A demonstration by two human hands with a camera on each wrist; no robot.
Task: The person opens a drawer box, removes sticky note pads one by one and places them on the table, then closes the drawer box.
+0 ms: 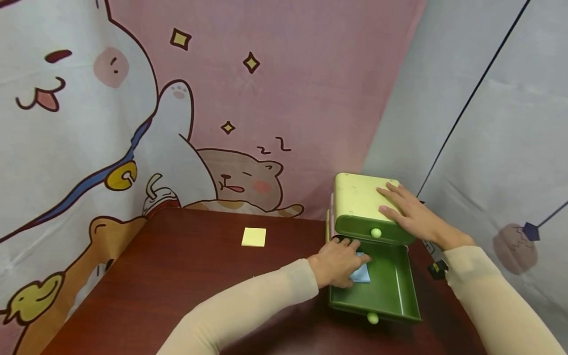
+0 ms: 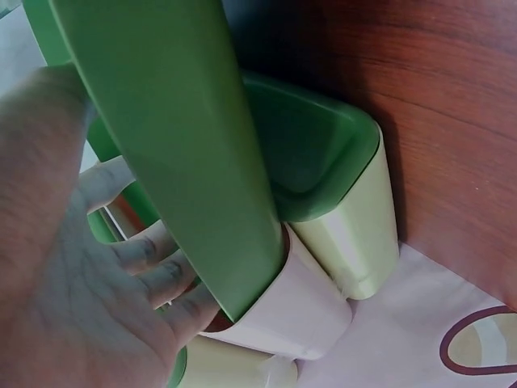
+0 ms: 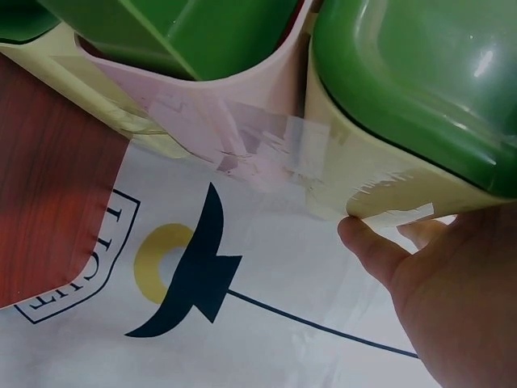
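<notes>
A small stacked drawer unit with a cream top tier (image 1: 355, 195) stands at the table's right. Its middle green drawer (image 1: 392, 286) is pulled out, with a light-green round knob (image 1: 372, 318) at the front. Inside lies a light-blue paper square (image 1: 363, 275), partly covered by my left hand (image 1: 336, 263). That hand reaches over the drawer's left wall (image 2: 170, 153), fingers spread above the blue square. My right hand (image 1: 412, 212) rests on the cream top with fingers extended; in the right wrist view its thumb (image 3: 376, 246) lies along the shell's edge.
A pale-yellow paper square (image 1: 254, 237) lies on the dark-red table (image 1: 186, 266), left of the unit. The middle tier's pink shell (image 2: 303, 311) carries clear tape. A printed cartoon cloth (image 1: 284, 98) hangs behind. A small black object (image 1: 437, 270) sits right of the drawer.
</notes>
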